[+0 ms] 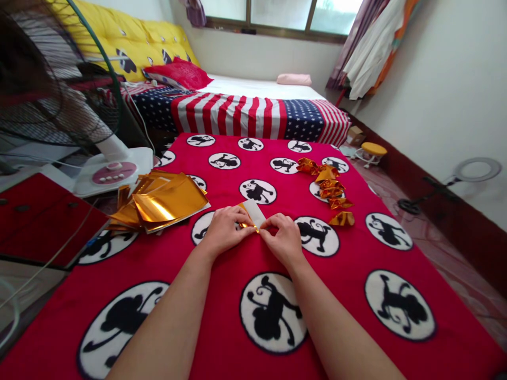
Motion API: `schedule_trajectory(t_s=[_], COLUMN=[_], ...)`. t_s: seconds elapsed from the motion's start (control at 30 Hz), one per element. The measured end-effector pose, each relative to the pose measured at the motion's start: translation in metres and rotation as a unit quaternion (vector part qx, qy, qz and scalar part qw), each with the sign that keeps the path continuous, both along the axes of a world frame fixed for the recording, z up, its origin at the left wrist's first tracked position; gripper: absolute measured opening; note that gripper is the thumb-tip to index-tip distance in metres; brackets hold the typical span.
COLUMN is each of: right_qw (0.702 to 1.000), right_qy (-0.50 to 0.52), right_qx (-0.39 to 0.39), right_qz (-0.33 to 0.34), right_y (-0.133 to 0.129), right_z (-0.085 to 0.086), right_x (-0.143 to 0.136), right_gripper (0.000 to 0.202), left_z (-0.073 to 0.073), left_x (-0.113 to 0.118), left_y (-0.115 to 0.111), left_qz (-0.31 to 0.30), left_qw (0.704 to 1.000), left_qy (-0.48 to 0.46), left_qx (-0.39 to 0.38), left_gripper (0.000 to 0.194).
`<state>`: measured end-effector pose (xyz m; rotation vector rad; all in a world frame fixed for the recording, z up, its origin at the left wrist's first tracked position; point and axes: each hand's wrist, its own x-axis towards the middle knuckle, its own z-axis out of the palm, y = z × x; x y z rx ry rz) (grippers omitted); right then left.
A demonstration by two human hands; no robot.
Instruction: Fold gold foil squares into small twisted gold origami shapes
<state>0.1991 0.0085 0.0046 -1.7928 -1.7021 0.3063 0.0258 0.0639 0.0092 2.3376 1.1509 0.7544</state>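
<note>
A sheet of gold foil paper [253, 211], pale side up, lies on the red blanket between my hands. My left hand [225, 228] pinches its near gold edge, fingers bent over the sheet's left part. Close beside it, my right hand [283, 236] pinches the same edge from the right, thumb and fingertips together. Both hands hide part of the paper, so its full shape cannot be told. A loose stack of gold foil sheets [170, 200] sits to the left. Several folded gold paper pieces [331, 187] form a row at the right.
The red blanket [190, 327] with monkey prints covers the table. An electric fan [114, 169] stands at the left beside a red board [47, 219]. Behind is a bed [245, 116] with striped cover. A yellow stool [374, 149] and a ring light [477, 170] are at the right.
</note>
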Motion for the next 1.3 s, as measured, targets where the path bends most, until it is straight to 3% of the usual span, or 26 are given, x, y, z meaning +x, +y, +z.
schedule_trajectory(t_s=[0.63,1.3], right_qw=[1.000,1.000], right_qy=[0.001,-0.024], right_qx=[-0.008,-0.012], right_qz=[0.005,-0.001], right_y=[0.001,0.000], right_z=[0.000,-0.001], right_x=[0.002,0.000], right_gripper=[0.003,0.002], left_z=[-0.002,-0.005], left_x=[0.008,0.011], left_y=[-0.002,0.000], left_qz=[0.054,0.079], left_qw=[0.998,0.997], left_qy=[0.037,-0.010], left_qx=[0.018,0.004], left_gripper=[0.011,0.011])
